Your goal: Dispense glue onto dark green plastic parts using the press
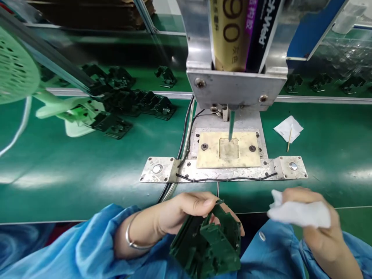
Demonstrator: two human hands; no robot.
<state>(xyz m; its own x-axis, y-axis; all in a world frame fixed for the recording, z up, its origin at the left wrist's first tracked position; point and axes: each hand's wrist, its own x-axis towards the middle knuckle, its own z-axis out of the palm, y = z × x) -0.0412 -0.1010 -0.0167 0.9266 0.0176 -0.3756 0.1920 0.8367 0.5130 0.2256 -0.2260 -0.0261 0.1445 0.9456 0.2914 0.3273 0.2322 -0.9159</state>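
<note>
My left hand (194, 209) is closed around a dark green plastic housing (215, 244), held tilted in front of the bench edge. Folded white wiping paper (300, 213) is gripped in my right hand (322, 224), off to the right and apart from the housing. Beyond both hands stands a dispensing fixture with a cream block (210, 153) that has a square recess. A green nozzle (231, 126) points down over that recess from a metal holder (232, 87) with a printed adhesive cartridge (235, 35) in it.
Round buttons (157, 169) sit at both ends of the fixture's base. Several dark green housings (139, 102) are grouped at the left, near a green fan (17, 66). To the right, a swab (289, 139) lies on white paper (283, 127). Black cables (184, 135) run beside the fixture.
</note>
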